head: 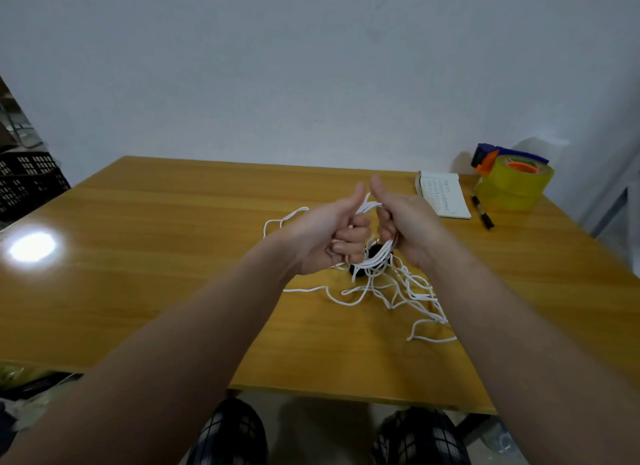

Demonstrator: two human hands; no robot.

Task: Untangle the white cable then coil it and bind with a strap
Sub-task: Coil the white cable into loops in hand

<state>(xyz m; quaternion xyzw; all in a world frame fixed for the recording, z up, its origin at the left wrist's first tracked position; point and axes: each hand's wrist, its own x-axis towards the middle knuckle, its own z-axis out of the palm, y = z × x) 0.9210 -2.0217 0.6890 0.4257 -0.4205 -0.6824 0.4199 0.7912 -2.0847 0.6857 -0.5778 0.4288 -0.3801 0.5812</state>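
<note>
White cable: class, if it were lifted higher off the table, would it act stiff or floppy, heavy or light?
Probably floppy: the white cable droops from the left hand and right hand into loose wavy loops on the table. Likely light: its strands are thin. It may snag, since loops cross each other.

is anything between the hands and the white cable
Nothing visible: the left hand and right hand both grip the thin white cable, its loose loops trailing on the yellow wooden table.
</note>
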